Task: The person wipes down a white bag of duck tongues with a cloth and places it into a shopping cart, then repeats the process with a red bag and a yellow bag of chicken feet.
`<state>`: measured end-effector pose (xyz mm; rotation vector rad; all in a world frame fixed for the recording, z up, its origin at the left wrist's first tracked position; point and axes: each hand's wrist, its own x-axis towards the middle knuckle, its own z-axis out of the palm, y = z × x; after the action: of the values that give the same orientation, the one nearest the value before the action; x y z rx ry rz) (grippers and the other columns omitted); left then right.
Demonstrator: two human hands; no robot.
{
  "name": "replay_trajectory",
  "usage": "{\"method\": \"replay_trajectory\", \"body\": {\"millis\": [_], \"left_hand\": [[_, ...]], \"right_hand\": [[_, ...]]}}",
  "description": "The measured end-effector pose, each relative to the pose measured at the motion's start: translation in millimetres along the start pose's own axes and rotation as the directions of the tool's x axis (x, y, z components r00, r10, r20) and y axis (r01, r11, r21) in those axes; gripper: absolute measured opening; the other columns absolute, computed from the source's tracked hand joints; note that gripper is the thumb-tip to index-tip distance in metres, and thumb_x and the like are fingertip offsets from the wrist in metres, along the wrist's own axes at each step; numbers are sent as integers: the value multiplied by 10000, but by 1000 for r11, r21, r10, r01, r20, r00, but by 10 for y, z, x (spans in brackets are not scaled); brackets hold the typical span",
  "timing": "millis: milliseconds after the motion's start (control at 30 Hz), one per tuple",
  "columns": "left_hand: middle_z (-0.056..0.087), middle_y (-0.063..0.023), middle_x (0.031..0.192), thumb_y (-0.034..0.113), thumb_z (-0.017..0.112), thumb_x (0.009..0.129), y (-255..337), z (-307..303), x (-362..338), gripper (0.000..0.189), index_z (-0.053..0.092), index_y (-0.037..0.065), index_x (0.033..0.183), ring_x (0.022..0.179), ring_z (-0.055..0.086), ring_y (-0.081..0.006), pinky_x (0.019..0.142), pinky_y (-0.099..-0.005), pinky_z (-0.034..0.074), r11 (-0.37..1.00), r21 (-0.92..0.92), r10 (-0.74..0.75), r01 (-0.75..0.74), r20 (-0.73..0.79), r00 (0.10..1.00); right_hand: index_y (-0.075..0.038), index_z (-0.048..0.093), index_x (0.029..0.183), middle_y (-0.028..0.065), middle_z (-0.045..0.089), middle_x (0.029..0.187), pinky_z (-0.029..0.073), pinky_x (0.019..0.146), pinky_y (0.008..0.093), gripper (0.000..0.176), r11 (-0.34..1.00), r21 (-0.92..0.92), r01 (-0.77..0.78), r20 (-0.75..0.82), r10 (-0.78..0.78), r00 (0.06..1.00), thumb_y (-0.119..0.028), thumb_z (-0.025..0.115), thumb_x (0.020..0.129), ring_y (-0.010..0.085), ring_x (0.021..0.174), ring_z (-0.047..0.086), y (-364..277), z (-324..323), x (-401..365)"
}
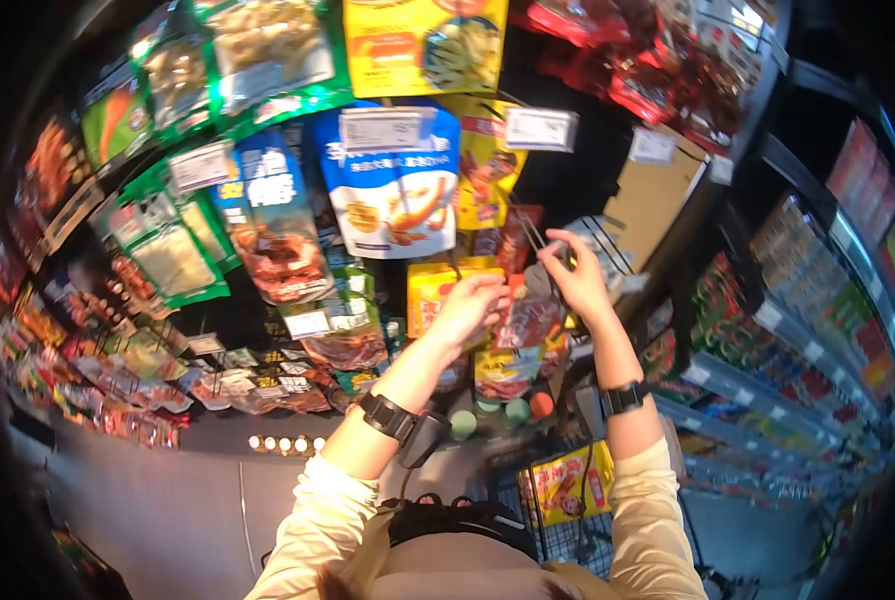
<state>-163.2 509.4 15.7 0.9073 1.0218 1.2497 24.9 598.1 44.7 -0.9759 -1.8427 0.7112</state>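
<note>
In the head view my right hand [580, 282] is at a metal display hook [534, 236], thumb and forefinger bent around the top of a reddish-brown snack packet [528, 325] with a clear, greyish upper part. To the left of that packet is my left hand [473, 308], its fingers curled with the tips close to the packet's edge. What those fingers hold, if anything, is hidden. Behind my left hand hangs a yellow packet [425, 293]. A yellow and green bag [506, 374] shows below the reddish-brown packet. Both wrists wear black straps.
Several hanging snack bags cover the rack, including a blue and white bag [393, 190] above my left hand. Price tags [540, 130] stick out on hooks. A shopping basket [508, 490] below holds a yellow bag [571, 485]. More shelves [768, 320] stand at right.
</note>
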Motion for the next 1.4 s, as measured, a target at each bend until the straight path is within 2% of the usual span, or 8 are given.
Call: {"method": "replay_trajectory", "body": {"millis": [133, 233, 367, 600, 800, 933, 1167, 1400], "left_hand": [[547, -132, 1321, 180, 519, 957, 558, -323, -84, 412, 464, 34, 1338, 1224, 521, -214, 985, -355, 414, 990, -18, 141, -140, 8, 990], [464, -125, 1414, 190, 513, 958, 733, -368, -71, 472, 414, 67, 1403, 1272, 474, -225, 1022, -388, 378, 987, -30, 159, -159, 9, 987], [344, -87, 1508, 192, 518, 959, 801, -360, 47, 588, 280, 166, 1496, 1314, 422, -215, 1033, -405, 364, 991, 12, 135, -135, 52, 990], [348, -91, 1501, 181, 524, 955, 810, -353, 225, 701, 129, 184, 1533, 1304, 422, -235, 1020, -445, 388, 991, 18, 130, -130, -8, 991], [576, -80, 1199, 246, 613, 922, 681, -430, 252, 646, 307, 70, 1463, 1082, 554, -159, 937, -318, 452, 962, 118, 255, -248, -52, 966], [621, -122, 1107, 330, 702, 857, 718, -326, 121, 650, 443, -12, 1345, 993, 601, -161, 853, -288, 482, 867, 451, 363, -212, -280, 888], [619, -78, 1176, 259, 673, 901, 702, -104, -83, 490, 477, 24, 1283, 1068, 593, -134, 939, -325, 474, 928, -47, 372, -370, 40, 927], [650, -74, 1120, 202, 692, 881, 637, 141, -505, 408, 539, 34, 1219, 964, 659, -158, 824, -322, 557, 969, -197, 197, -152, 232, 953]], "right_hand": [[-2, 503, 1304, 167, 645, 1113, 471, 899, 338, 579, 996, 36, -84, -123, 87, 988, -222, 712, 810, 251, 1023, 620, 206, 469, 845], [34, 494, 1305, 168, 639, 1115, 487, 862, 315, 607, 966, 178, -188, -11, 193, 981, -262, 725, 828, 213, 1000, 617, 281, 598, 1223], [0, 645, 951, 13, 659, 831, 453, 670, 206, 173, 916, 360, -174, 121, 139, 983, -165, 659, 902, 62, 748, 582, 282, 712, 1310], [-15, 657, 1003, 3, 651, 855, 449, 664, 233, 200, 907, 381, -180, 141, 135, 981, -198, 614, 935, 64, 740, 558, 54, 493, 1185], [-15, 646, 1067, 29, 674, 961, 481, 754, 253, 224, 865, 414, -284, 332, 147, 932, -198, 593, 950, 88, 822, 602, -199, 2, 927], [-13, 650, 1043, 26, 676, 952, 483, 752, 251, 198, 884, 365, -292, 337, 167, 927, -177, 594, 948, 84, 809, 604, -278, -273, 699], [-9, 615, 1099, 36, 674, 1014, 493, 804, 253, 231, 810, 430, -399, 407, 221, 886, -179, 595, 945, 84, 871, 625, -553, -567, 193], [-7, 599, 1124, 47, 673, 1036, 499, 819, 254, 245, 770, 409, -489, 454, 293, 842, -176, 586, 948, 97, 894, 637, -820, -688, -395]]}}
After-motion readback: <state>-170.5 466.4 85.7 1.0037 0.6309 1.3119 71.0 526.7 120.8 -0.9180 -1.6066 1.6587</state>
